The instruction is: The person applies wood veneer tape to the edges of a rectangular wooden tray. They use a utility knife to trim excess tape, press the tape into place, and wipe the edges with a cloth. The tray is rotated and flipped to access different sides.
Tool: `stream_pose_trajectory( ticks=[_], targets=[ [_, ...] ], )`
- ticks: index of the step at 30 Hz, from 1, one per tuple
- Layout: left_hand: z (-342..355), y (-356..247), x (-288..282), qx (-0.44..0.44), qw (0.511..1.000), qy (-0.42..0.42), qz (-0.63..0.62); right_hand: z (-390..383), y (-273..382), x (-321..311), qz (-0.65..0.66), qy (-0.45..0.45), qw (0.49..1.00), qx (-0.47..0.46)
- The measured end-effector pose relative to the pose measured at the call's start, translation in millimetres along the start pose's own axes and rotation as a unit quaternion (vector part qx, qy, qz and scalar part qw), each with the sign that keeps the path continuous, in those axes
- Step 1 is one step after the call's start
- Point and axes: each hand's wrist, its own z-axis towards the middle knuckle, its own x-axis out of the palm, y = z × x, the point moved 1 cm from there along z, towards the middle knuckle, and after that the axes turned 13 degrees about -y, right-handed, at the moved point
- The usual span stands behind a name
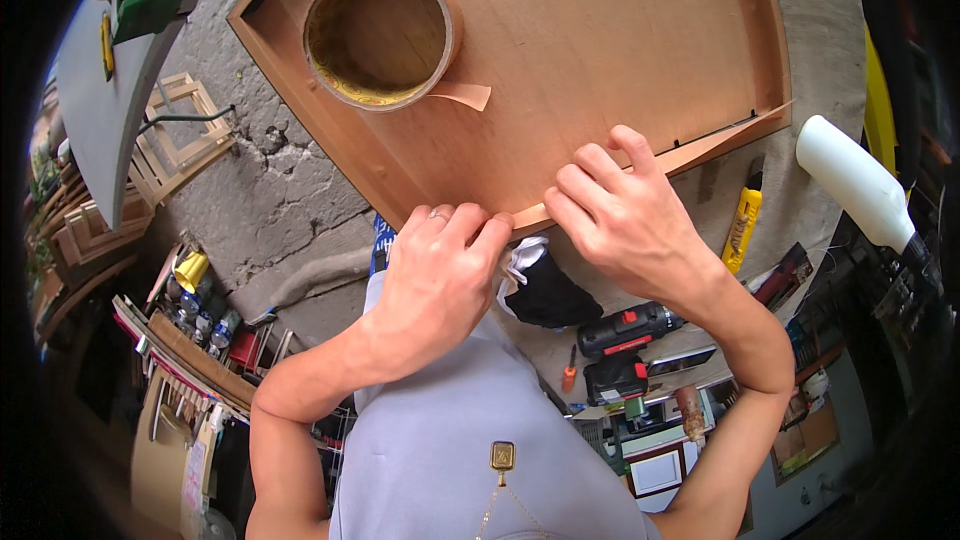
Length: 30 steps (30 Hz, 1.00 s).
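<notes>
Working view from above, read as a clock face about its centre. The panel (610,50), a shallow wooden tray with raised rims, extends upward at 12 o'clock. Along its near rim lies the strip (715,146), its loose end lifting toward 2 o'clock. The left hand (435,265), just left of centre, and the right hand (625,220), toward 3 o'clock, have curled fingers at the strip and rim; whether either pinches is hidden. The roll (453,32) stands on the panel at 11 o'clock, a short tail out. Knife (742,230) at 3 o'clock; drill (628,330) at 4. The strip is probably light, springy and prone to creasing or splitting; it is best held flat between thumb and forefinger, close to the rim.
</notes>
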Motion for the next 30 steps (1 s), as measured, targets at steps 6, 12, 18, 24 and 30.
stream_pose_trajectory(
  ticks=[6, 12, 18, 24, 30],
  targets=[
    [-11, -3, -7, 0.027, 0.997, 0.037, 0.067, 0, 1, -2, 0.006, 0.002, 1.000, 0.026],
    [-32, -4, -6, 0.002, 0.988, 0.051, 0.144, -6, 2, 2, -0.027, -0.055, 0.997, 0.053],
    [-11, -8, -15, 0.031, 0.986, 0.061, 0.154, -23, -37, -26, -0.091, -0.048, 0.991, 0.086],
    [67, -30, 33, 0.115, 0.989, -0.069, -0.069, -45, -71, -53, -0.110, -0.053, 0.990, 0.067],
    [82, -45, 65, 0.151, 0.985, -0.082, -0.006, -55, -72, -44, -0.137, -0.079, 0.986, 0.045]
  ],
)
